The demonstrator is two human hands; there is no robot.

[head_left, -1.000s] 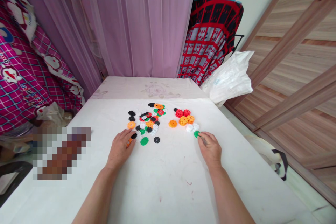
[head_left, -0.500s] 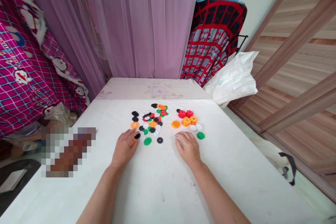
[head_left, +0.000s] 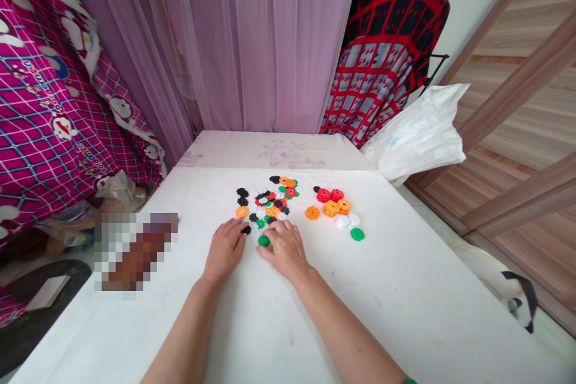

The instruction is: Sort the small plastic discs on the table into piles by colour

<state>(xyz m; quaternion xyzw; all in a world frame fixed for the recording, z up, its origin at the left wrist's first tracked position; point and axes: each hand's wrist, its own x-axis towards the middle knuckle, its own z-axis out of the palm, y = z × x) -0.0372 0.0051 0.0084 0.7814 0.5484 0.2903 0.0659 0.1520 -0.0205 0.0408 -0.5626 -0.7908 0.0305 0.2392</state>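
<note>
A loose heap of small plastic flower-shaped discs [head_left: 270,201] in black, white, green, orange and red lies on the white table [head_left: 405,288]. To its right sits a smaller group of discs [head_left: 335,211], red, orange and white, with one green disc [head_left: 357,234] at its near edge. My left hand [head_left: 226,247] rests palm down at the heap's near left edge, fingers curled over an orange piece. My right hand [head_left: 284,245] lies beside it, fingertips on a green disc [head_left: 263,240] at the heap's near edge.
A purple curtain [head_left: 252,42] hangs behind the table. A red and black checked cloth [head_left: 382,66] and a white plastic bag [head_left: 418,132] stand at the back right. Pink patterned bedding [head_left: 54,108] lies to the left. A wooden floor runs along the right.
My right hand left the green disc by the right group and moved left to the heap's near edge. My left hand stayed at the heap. The view shifted a little.
</note>
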